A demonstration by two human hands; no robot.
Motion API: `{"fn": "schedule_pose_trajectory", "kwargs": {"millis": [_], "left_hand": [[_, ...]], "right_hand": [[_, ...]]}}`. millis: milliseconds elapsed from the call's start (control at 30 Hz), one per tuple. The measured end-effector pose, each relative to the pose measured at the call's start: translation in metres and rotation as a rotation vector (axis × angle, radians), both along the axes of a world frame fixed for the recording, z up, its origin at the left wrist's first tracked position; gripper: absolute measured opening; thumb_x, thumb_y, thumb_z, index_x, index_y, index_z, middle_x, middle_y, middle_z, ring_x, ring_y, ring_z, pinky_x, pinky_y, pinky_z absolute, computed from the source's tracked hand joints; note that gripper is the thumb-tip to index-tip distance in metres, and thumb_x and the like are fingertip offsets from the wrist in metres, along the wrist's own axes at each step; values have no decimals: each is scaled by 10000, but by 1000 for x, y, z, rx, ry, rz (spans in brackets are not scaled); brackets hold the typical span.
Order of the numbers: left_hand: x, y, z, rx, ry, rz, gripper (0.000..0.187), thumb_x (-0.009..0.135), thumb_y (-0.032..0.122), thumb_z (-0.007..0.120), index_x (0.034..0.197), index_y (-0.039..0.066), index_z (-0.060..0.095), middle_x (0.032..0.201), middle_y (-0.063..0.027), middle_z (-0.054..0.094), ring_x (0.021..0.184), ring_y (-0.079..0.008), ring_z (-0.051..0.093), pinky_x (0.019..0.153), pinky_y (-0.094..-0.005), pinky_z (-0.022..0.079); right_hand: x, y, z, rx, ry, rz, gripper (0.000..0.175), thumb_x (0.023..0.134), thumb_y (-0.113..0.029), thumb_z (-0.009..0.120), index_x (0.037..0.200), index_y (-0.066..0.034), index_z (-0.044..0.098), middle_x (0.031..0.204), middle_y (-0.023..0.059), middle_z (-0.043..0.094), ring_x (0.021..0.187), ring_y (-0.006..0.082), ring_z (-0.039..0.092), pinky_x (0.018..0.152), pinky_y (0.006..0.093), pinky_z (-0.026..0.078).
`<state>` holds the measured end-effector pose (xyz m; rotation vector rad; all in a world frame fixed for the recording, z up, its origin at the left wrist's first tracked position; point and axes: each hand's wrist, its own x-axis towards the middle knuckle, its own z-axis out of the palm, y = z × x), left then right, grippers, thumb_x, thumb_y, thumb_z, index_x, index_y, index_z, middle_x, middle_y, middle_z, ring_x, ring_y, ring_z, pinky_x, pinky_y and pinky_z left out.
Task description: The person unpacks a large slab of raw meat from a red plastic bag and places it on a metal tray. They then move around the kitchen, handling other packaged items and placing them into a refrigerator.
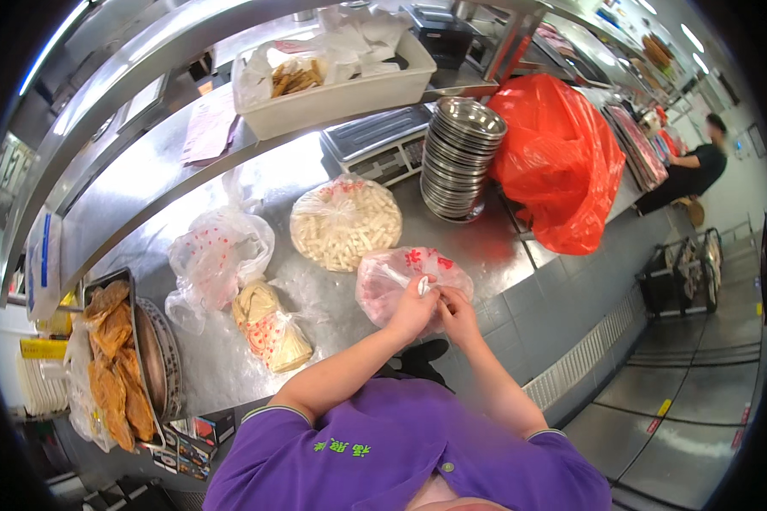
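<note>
My left hand grips the twisted neck of a clear plastic bag with red print, at the front edge of the steel counter. Pinkish contents show through its film. At the same neck, the fingers of my right hand pinch the plastic. Just behind lies a tied clear bag of pale cut sticks. To the left are a bag of beige, sheet-like food and a crumpled clear plastic bag.
Stacked steel bowls stand by a large red plastic bag at right. Behind are a weighing scale and a white bin on a shelf. A tray of browned meat sits at left. Far right, a person stands.
</note>
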<state>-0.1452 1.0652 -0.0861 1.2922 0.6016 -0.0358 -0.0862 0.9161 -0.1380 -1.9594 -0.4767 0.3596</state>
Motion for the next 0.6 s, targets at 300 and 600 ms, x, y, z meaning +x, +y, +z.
{"fn": "schedule_pose_trajectory", "kwargs": {"millis": [300, 600], "left_hand": [[0, -5, -14, 563, -118, -142, 463, 986, 124, 509, 1445, 121, 447, 1086, -223, 669, 879, -277, 648, 801, -396, 522], [17, -23, 29, -393, 22, 565, 393, 959, 50, 538, 1336, 110, 447, 1103, -97, 576, 944, -226, 571, 698, -432, 520]], "right_hand": [[15, -4, -21, -19, 64, 20, 307, 900, -148, 683, 1186, -38, 677, 1111, 161, 706, 931, 264, 702, 809, 349, 554], [27, 3, 21, -10, 30, 177, 311, 932, -257, 690, 1166, -55, 657, 928, 165, 719, 830, 294, 704, 739, 368, 551]]}}
